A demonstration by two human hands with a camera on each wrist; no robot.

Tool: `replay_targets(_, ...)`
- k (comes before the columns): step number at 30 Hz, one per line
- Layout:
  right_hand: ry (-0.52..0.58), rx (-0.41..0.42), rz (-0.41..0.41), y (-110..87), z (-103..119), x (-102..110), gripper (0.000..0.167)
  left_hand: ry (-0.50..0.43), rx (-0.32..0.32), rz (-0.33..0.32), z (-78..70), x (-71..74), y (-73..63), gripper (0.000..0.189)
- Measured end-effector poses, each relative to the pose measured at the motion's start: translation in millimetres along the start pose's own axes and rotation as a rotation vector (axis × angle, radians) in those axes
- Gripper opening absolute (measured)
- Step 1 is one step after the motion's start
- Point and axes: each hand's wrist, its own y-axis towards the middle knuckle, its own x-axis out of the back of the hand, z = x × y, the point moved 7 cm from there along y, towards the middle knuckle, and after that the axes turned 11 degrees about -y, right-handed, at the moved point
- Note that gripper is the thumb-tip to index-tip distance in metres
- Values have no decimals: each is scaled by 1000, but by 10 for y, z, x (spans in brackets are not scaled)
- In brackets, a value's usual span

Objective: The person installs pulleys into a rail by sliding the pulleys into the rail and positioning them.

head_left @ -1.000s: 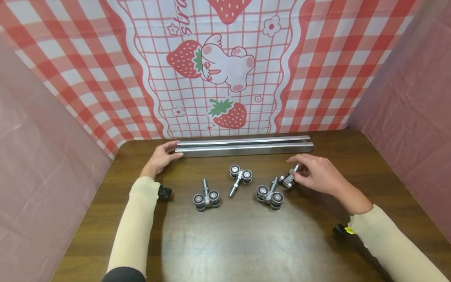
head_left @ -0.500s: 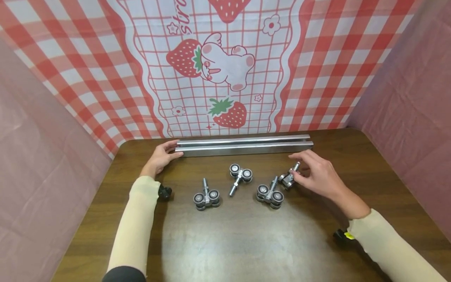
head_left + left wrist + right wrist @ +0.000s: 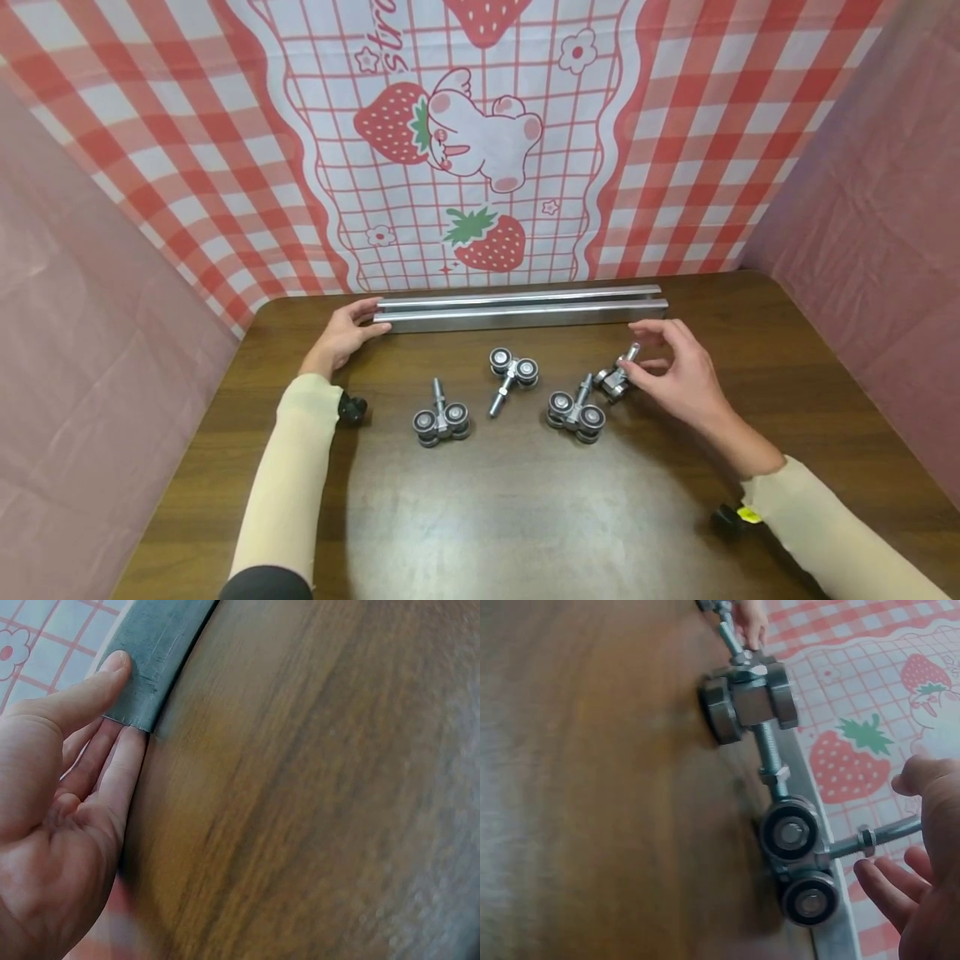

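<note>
In the head view a long silver metal channel rail (image 3: 517, 317) lies along the back of the table. My left hand (image 3: 343, 337) holds its left end; the left wrist view has the thumb (image 3: 112, 675) on the rail's side and the other fingers at its end. My right hand (image 3: 678, 375) is beside the rightmost roller trolley (image 3: 615, 382), fingers spread around its bolt. Whether the thumb touches the bolt, I cannot tell. Left of it lie a second trolley (image 3: 576, 414), a third with its bolt pointing forward (image 3: 513, 373), and another (image 3: 441, 422).
All of this rests on a brown wooden table (image 3: 480, 517). Behind the rail hangs a red checked strawberry cloth (image 3: 675, 167), with pink cloth (image 3: 847, 208) at the sides. The two right trolleys lie close together.
My right hand has drawn back slightly from the rightmost trolley, its fingers spreading away from the bolt, which shows more now. The left hand and rail have not moved.
</note>
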Motion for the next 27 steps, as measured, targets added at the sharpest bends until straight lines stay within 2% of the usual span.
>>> replay_targets(21,78,-58,-26,-145,-33,-116,50,0,-3,5,-22,-14,-32,74)
replay_targets(27,44,-51,-33,-152,-56,-119,45,4,-7,0,-18,-18,-30,73)
